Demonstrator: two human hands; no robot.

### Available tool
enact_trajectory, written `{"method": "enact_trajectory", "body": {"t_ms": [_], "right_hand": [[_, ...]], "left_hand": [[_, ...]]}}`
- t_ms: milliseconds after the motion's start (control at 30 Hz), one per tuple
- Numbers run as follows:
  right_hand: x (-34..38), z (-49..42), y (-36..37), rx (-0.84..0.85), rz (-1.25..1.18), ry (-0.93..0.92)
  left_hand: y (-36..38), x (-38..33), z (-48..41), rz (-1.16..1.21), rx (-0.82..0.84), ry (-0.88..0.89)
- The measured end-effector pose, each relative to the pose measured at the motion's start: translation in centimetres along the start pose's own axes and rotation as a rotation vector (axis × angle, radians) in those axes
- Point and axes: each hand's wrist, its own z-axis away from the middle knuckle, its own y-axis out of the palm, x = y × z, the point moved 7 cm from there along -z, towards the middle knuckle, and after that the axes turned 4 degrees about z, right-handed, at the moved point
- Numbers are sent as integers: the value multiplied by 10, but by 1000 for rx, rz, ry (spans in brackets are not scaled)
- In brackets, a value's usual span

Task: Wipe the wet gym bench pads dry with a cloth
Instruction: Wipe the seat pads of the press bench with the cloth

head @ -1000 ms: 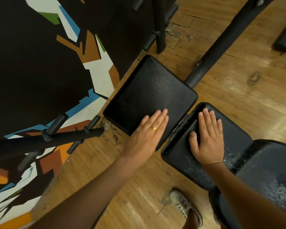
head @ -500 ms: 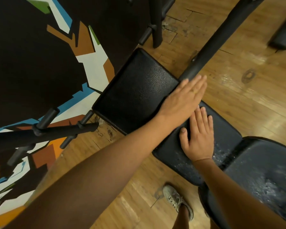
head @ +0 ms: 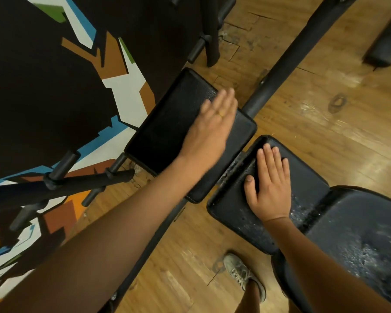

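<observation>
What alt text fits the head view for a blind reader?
A person's left hand, blurred, lies flat on one black bench pad; the right hand rests flat on a neighbouring pad speckled with water drops. No cloth is visible.

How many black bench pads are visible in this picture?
3: the far pad under the left hand, the middle pad under the right hand, the large wet pad at lower right. Others may be hidden.

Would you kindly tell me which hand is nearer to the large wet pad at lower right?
Right. The right hand lies flat on the middle pad, beside the large wet pad; the left hand is over the far pad, further off.
</observation>
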Motion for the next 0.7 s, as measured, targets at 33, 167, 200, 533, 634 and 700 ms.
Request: {"method": "enact_trajectory", "body": {"t_ms": [33, 167, 200, 533, 634, 700], "right_hand": [[0, 0, 0, 2, 3, 1], [0, 0, 1, 7, -12, 18], [0, 1, 1, 4, -13, 18], [1, 1, 1, -20, -1, 8], [-2, 0, 1, -18, 2, 2], [-2, 2, 1, -13, 4, 4]], "left_hand": [[10, -15, 15, 3, 42, 71], [15, -27, 65, -47, 200, 193], [10, -16, 60, -54, 189, 160], [-1, -10, 22, -17, 72, 13], [-10, 16, 63, -35, 86, -50], [-32, 61, 66, -21, 53, -188]]}}
